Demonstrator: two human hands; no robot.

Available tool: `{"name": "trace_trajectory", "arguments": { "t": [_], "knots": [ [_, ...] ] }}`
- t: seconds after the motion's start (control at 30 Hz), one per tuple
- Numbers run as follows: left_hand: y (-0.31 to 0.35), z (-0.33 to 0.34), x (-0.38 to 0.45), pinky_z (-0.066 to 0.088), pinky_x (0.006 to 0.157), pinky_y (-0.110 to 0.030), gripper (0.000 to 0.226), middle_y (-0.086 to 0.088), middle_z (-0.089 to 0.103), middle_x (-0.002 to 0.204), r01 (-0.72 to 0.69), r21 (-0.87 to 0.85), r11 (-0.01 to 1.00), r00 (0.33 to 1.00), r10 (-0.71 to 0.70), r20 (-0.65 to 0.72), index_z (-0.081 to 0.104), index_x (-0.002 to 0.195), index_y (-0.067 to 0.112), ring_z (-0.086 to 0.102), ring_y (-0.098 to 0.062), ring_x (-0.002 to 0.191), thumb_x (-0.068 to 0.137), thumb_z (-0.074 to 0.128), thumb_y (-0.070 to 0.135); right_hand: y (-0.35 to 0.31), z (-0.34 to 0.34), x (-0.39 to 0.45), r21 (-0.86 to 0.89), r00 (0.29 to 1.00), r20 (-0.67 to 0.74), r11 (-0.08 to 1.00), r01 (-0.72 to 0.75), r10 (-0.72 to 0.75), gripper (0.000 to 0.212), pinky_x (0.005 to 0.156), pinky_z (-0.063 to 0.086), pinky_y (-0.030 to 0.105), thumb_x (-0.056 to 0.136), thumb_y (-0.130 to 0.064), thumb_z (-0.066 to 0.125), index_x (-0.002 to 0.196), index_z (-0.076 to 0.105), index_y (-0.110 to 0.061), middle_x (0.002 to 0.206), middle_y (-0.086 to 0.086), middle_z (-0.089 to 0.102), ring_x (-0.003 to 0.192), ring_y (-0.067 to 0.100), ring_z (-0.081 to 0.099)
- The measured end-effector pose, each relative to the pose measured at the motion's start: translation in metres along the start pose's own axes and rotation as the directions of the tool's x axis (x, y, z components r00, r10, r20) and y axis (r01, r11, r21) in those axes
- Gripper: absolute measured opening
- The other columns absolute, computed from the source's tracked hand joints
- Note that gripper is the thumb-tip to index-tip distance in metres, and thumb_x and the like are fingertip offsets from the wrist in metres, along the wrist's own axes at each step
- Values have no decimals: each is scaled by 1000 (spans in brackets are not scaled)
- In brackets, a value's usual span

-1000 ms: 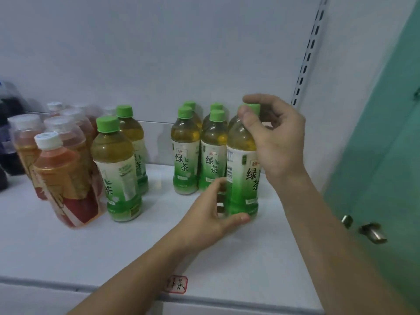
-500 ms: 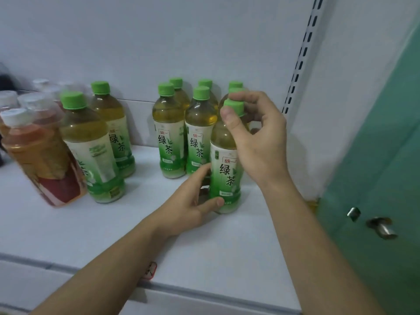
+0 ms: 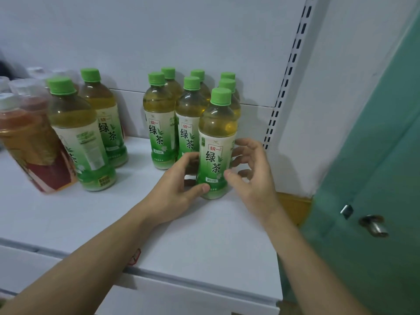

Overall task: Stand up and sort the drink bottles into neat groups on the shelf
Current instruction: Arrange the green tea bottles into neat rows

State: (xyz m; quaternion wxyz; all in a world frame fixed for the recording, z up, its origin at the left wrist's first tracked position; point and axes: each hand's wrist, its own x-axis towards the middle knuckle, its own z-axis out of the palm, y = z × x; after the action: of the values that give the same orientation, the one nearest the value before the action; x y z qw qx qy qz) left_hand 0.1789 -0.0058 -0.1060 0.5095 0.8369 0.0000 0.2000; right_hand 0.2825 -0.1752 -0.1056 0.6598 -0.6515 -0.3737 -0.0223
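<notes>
Hands cradle the front clear plastic green-capped green-tea bottle (image 3: pixel 216 144), upright on the white shelf (image 3: pixel 204 235) against its cluster: left hand (image 3: pixel 175 189) fingers curled round its base, right hand (image 3: pixel 252 176) loosely cupped at its side, likely to square the label forward

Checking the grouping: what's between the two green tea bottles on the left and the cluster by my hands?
Only bare white shelf lies between the left pair and the cluster, in the head view.

upright green-capped tea bottle (image 3: pixel 216 142), seemingly grouped
</notes>
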Motion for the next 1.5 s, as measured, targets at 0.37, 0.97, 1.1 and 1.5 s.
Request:
{"name": "trace_trajectory", "arguments": {
  "t": [0.37, 0.97, 1.1, 1.5],
  "knots": [
    [0, 0, 0, 57, 98, -37, 50, 5, 66, 130, 18, -34, 999, 1000, -18, -2, 52, 135, 13, 63, -15, 122, 91, 72, 0, -1, 3, 1, -43, 999, 50, 999, 4, -2, 64, 74, 57, 32, 73, -28, 84, 123, 47, -46, 110, -24, 64, 102, 13, 64],
    [0, 0, 1, 52, 105, -35, 57, 10, 62, 136, 1, 48, 999, 999, -3, 46, 46, 142, 18, 59, -10, 127, 92, 72, 10, 19, 2, 23, -10, 961, -66, 963, -269, 268, 19, 73, 61, 46, 102, -15, 57, 106, 54, -33, 97, 0, 66, 92, 34, 70],
    [0, -1, 0, 52, 106, -35, 56, 11, 62, 136, 24, 45, 999, 999, -26, 45, 46, 142, 19, 59, -7, 126, 92, 71, 9, 22, 3, 31, -196, 959, -2, 941, -277, 282, 24, 75, 60, 53, 101, -17, 59, 112, 46, -34, 90, 5, 65, 79, 29, 71],
    [2, -1, -1, 53, 104, -31, 57, 15, 59, 137, 52, 47, 998, 998, -53, 19, 46, 143, 21, 58, -3, 124, 93, 70, 7, 27, 10, 34, -285, 969, -1, 928, -239, 249, 28, 70, 59, 52, 99, -17, 61, 115, 44, -32, 88, 1, 61, 79, 29, 66]
  ]
}}
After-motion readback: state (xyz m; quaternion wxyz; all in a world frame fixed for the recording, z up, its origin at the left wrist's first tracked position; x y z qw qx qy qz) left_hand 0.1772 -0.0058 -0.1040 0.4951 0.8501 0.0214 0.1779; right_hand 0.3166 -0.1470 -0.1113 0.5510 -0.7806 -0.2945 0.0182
